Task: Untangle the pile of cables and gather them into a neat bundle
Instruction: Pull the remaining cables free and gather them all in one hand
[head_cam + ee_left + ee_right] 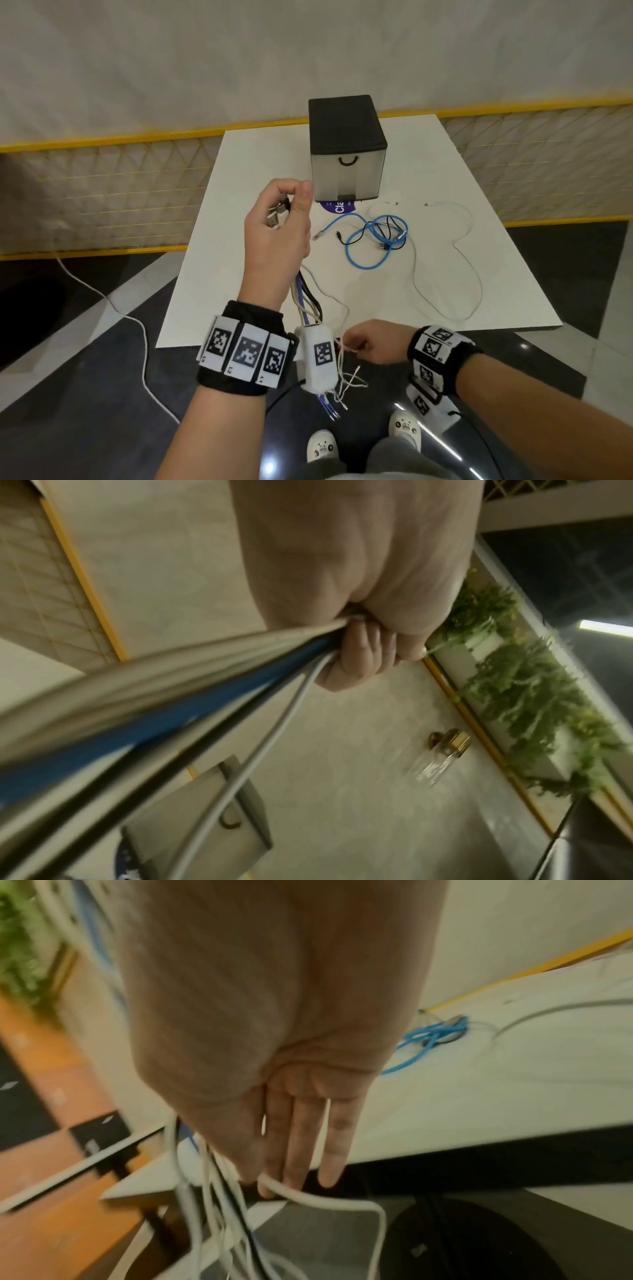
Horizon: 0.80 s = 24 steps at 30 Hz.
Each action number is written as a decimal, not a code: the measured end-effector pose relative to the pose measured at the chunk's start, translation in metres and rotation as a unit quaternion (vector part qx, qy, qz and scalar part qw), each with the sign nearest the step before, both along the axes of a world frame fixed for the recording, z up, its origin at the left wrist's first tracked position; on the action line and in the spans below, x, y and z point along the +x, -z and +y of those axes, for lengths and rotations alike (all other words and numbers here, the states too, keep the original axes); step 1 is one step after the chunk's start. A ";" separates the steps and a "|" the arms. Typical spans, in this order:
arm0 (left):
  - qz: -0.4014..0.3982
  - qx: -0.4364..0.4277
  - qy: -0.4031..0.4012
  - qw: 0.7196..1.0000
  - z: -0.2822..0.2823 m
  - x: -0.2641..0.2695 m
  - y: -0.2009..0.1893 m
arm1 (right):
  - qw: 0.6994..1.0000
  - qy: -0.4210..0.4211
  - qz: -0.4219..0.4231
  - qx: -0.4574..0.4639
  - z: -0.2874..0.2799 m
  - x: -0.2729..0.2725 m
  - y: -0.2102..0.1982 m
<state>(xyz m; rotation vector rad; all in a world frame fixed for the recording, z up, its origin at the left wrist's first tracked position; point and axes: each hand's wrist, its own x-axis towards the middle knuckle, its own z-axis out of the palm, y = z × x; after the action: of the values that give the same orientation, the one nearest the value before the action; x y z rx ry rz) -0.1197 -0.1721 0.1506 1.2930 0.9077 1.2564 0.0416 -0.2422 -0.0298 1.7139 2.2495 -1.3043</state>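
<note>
My left hand (284,209) is raised over the table's near left part and grips the plug ends of a bundle of cables (305,301). White, blue and black strands hang down past the wrist; in the left wrist view my curled fingers (363,653) close round the bundle of cables (205,674). Lower down, at the table's front edge, my right hand (363,344) pinches a thin white cable (308,1199) from the hanging ends, its other fingers (332,1150) straight. A blue and black cable tangle (383,245) and a long white cable (479,291) lie on the table.
A black drawer box (347,147) with a translucent front stands at the back of the white table (212,291), with a purple label (337,207) under it. A white cord (102,294) trails over the floor at left. A yellow-framed mesh fence runs behind.
</note>
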 end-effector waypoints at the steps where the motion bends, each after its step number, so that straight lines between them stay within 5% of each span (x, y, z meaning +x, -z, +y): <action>1: 0.011 -0.006 -0.012 1.000 0.003 0.003 0.007 | 0.998 0.045 0.020 0.025 0.005 0.012 -0.005; 9: 0.030 -0.076 -0.081 0.993 0.010 0.020 0.055 | 0.956 0.259 0.020 0.140 0.064 0.074 -0.011; 18: 0.030 -0.155 -0.150 0.976 0.035 0.035 0.083 | 0.977 0.120 -0.107 0.140 0.169 0.065 -0.002; 22: 0.019 -0.178 -0.180 0.967 0.049 0.035 0.090 | 0.965 0.095 -0.206 0.134 0.188 0.072 0.017; 24: 0.013 -0.184 -0.193 0.964 0.053 0.032 0.093 | 0.962 0.099 -0.190 0.168 0.187 0.075 0.016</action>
<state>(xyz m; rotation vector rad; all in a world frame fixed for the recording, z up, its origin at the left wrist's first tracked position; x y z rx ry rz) -0.0874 -0.1192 0.0575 0.8636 1.3858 1.2869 0.1170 -0.0549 -0.0455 2.1220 2.2025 -0.5557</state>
